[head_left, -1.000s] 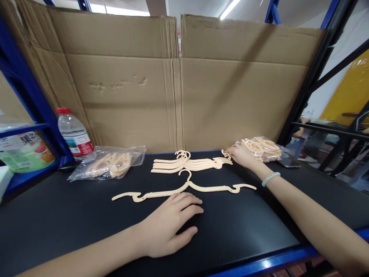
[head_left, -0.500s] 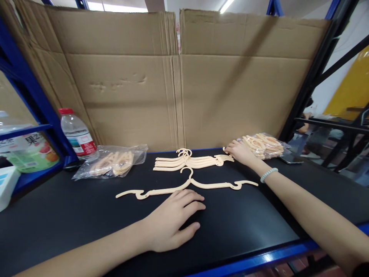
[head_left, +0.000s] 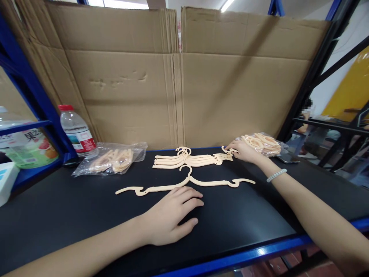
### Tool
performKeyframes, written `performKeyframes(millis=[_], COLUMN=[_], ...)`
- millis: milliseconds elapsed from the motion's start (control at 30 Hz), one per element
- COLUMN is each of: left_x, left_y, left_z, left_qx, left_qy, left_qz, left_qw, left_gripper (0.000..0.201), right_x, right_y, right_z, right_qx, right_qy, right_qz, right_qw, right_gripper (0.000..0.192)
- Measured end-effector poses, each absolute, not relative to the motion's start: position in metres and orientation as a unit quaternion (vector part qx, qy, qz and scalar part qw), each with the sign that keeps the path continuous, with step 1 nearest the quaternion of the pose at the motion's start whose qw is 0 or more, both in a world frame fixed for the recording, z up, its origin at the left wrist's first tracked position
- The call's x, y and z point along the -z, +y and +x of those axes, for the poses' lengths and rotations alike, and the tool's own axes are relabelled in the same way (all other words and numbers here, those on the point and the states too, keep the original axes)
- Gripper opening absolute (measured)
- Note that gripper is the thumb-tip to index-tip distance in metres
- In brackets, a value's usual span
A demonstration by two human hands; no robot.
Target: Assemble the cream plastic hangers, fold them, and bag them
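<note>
A single cream plastic hanger [head_left: 184,184] lies flat on the black table top [head_left: 72,207]. My left hand [head_left: 170,215] rests palm down just in front of it, fingers spread, fingertips close to the hanger's middle. Behind it lies a stack of several cream hangers [head_left: 190,159]. My right hand [head_left: 245,151] reaches to the stack's right end and touches it with its fingers; a pale bead bracelet is on that wrist. Beside the right hand sits a clear bag of cream hanger parts [head_left: 263,143].
A second clear bag of cream parts [head_left: 111,161] lies at the back left, next to a water bottle with a red cap [head_left: 76,132]. Cardboard sheets [head_left: 178,80] wall the back. A phone [head_left: 286,159] lies at the right. Blue shelf posts stand at the left.
My right hand has shifted slightly along the right end of the hanger stack. The left hand stays flat by the single hanger. The camera has tilted a little.
</note>
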State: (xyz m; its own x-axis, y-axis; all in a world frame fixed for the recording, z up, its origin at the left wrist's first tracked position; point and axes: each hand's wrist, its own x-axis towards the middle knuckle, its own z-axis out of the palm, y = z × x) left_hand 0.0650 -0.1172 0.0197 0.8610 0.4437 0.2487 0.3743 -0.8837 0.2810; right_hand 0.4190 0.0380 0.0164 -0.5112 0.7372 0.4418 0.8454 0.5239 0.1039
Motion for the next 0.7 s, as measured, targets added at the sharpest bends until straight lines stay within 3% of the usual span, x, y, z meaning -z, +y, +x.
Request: performKeyframes(millis=[267, 400, 533, 600, 633, 700], left_x=[-0.016, -0.017, -0.016, -0.014, -0.013, -0.011], left_y=[-0.115, -0.116, -0.118, -0.119, -0.119, -0.118], left_z=[0.064, 0.063, 0.066, 0.071, 0.073, 0.079], left_qx=[-0.167, -0.164, -0.19, -0.239, -0.268, -0.318], left_qy=[0.205, 0.211, 0.235, 0.274, 0.296, 0.324], left_qz=[0.957, 0.955, 0.933, 0.887, 0.85, 0.757], left_qw=[0.123, 0.127, 0.193, 0.284, 0.344, 0.47], left_gripper=[0.036, 0.036, 0.034, 0.031, 0.03, 0.033], right_x=[-0.017, -0.027, -0.038, -0.04, -0.04, -0.037], right_y=[0.031, 0.024, 0.008, -0.006, -0.014, -0.035], right_z=[0.408, 0.406, 0.387, 0.363, 0.348, 0.315], right_qx=[0.165, 0.185, 0.187, 0.082, -0.028, -0.243], right_qy=[-0.856, -0.829, -0.782, -0.757, -0.74, -0.719], right_qz=[-0.472, -0.488, -0.496, -0.474, -0.445, -0.377], right_qw=[0.131, 0.2, 0.327, 0.443, 0.504, 0.531], right_gripper=[0.019, 0.02, 0.019, 0.01, 0.005, 0.016])
